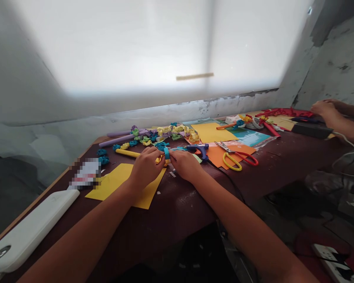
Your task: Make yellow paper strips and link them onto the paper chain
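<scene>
A blue paper strip (166, 153), curled into a small loop, is pinched between my two hands. My left hand (147, 166) grips it from the left with closed fingers, and my right hand (184, 164) holds its right side. Under and behind my left hand lies a yellow paper tube (126, 153). A yellow paper sheet (110, 184) is flat on the table, partly covered by my left hand and forearm. Just beyond my right hand rests a dark blue glue gun (202, 151). Blue paper flowers (162, 145) sit right behind my fingers.
Scissors (235, 157) with red and yellow handles lie on orange paper (218, 159). Purple tubes (114, 140) and coloured paper curls (177, 131) are at the back. A white device (32, 232) lies at left. At far right are another person's hands (325, 107).
</scene>
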The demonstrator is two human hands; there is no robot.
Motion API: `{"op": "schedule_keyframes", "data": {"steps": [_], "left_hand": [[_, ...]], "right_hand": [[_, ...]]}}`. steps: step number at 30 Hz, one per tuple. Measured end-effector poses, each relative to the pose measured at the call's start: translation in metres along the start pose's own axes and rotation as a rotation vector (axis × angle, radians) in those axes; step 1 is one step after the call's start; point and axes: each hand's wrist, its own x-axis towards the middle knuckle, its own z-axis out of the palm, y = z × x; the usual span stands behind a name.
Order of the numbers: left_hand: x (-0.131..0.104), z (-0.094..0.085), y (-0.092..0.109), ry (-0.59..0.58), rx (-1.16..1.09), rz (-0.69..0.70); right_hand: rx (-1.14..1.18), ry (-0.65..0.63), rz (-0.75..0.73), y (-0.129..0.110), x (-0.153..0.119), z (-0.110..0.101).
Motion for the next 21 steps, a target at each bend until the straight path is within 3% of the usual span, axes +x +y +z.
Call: {"op": "schedule_keyframes", "data": {"steps": [7, 14, 18, 21], "left_hand": [[-0.001, 0.0, 0.004, -0.04, 0.017, 0.049], [-0.004, -0.003, 0.001, -0.027, 0.023, 0.026], [-0.002, -0.009, -0.014, -0.033, 0.028, -0.014], [-0.001, -0.01, -0.035, -0.146, 0.041, 0.045]], "right_hand": [[0.035, 0.033, 0.064, -0.004, -0.001, -0.002], [0.272, 0.15, 0.114, 0.005, -0.001, -0.003], [0.379, 0.193, 0.16, 0.013, 0.001, 0.002], [0.426, 0.19, 0.198, 0.017, 0.003, -0.001]]}}
